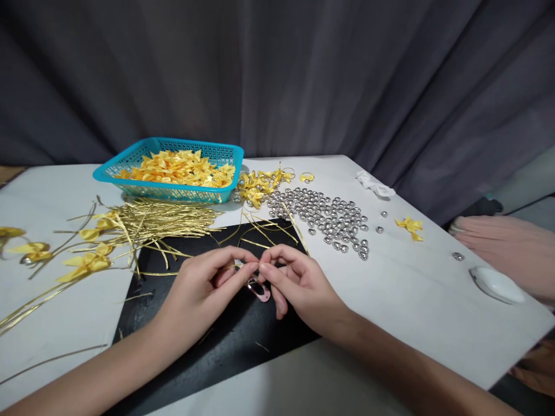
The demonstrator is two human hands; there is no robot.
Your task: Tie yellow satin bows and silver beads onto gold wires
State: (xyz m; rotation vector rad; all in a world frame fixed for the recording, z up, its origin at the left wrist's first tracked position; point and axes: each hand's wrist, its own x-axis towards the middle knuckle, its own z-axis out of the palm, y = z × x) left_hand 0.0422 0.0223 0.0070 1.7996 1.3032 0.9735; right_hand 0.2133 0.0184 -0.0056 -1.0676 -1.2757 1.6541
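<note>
Table point(433, 289), white and flat. Toward six o'clock, smooth black mat point(217, 346). At eleven, blue openwork basket point(239, 159) of satiny yellow bows point(177, 167). Centre, left hand point(195, 294) and right hand point(312, 292), pinching tip to tip. At one, domed silvery beads point(329, 214). Between fingertips, apparently, fine gold strand point(235, 266): pinch close, bend gently.

One teal plastic basket point(168, 190), far left. One black mat point(191, 352). One pink-edged tool point(261, 293), partly hidden. One crumpled white tissue point(375, 185), far right. One white oval object point(496, 284), right. Three stray silver beads point(379, 229), right; main bead pile point(333, 216), dozens. Gold twist ties point(169, 219), yellow ribbon bows point(182, 167): many, overlapping, exact counts unclear.
</note>
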